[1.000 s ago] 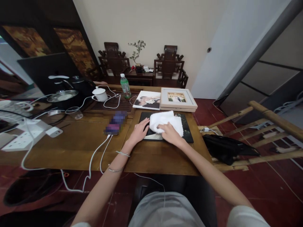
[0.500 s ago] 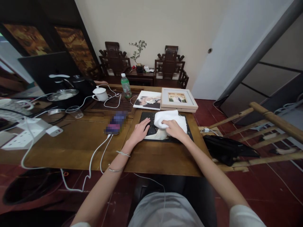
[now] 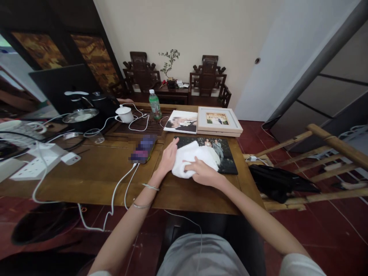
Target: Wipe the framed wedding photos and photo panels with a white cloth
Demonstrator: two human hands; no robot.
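A dark wedding photo panel [image 3: 227,157] lies flat near the front of the wooden table [image 3: 161,195]. Bunched over its left half is a white towel [image 3: 195,153], which my right hand [image 3: 205,172] grips and presses down. The towel hides much of the picture's left side. My left hand [image 3: 169,156] rests at the panel's left edge, fingers stretched out, right beside the towel.
Behind the panel lie a white-framed photo [image 3: 220,120] and a loose photo print [image 3: 181,122]. To the left are a phone [image 3: 143,149] on cables, a power strip [image 3: 40,165], a lidded white cup [image 3: 124,114] and a green bottle [image 3: 155,105]. A bamboo chair [image 3: 310,165] stands right.
My right hand has moved the towel from the panel's right side to its left, uncovering the couple in the picture. My left hand has tilted more onto its edge.
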